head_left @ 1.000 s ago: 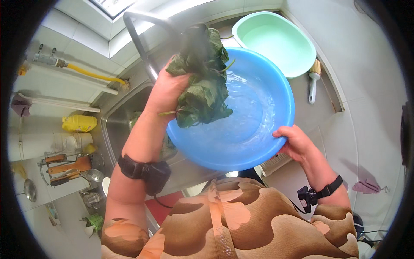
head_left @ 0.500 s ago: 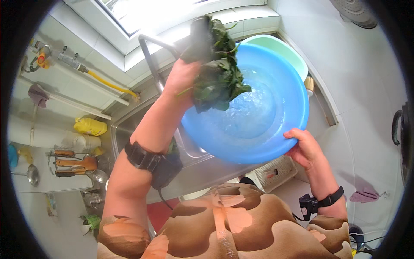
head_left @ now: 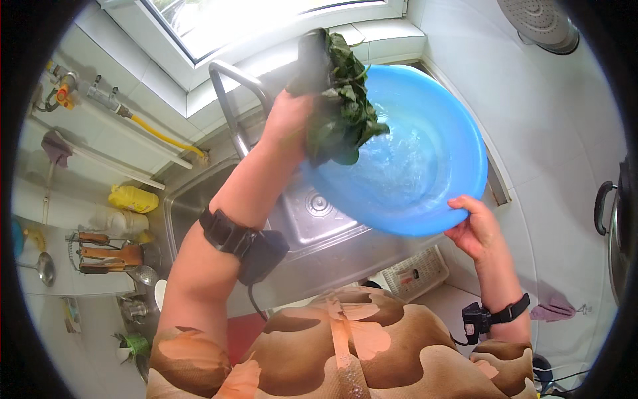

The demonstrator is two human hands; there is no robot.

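My left hand (head_left: 290,118) is closed round a bunch of dark leafy greens (head_left: 345,106), held up over the left side of a large blue basin (head_left: 468,159). The leaves hide most of its fingers. Some leaf tips hang inside the basin's rim, above rippling water (head_left: 402,156). With my right hand (head_left: 474,226) I grip the basin's near right rim, thumb on top and fingers underneath. The basin sits over the right part of a steel sink (head_left: 306,229), whose drain (head_left: 319,205) shows beside it.
Behind my left arm a bent metal faucet (head_left: 229,106) rises at the sink's back. A yellow bottle (head_left: 133,198) and hanging utensils (head_left: 109,253) are at the left. Below the counter's front edge is a white plastic basket (head_left: 415,274). A lidded pan (head_left: 621,219) stands far right.
The blue basin has shifted to the right with my right hand on its rim, covering the pale green tub behind it and baring the sink drain. My left hand still holds the greens, slightly further right.
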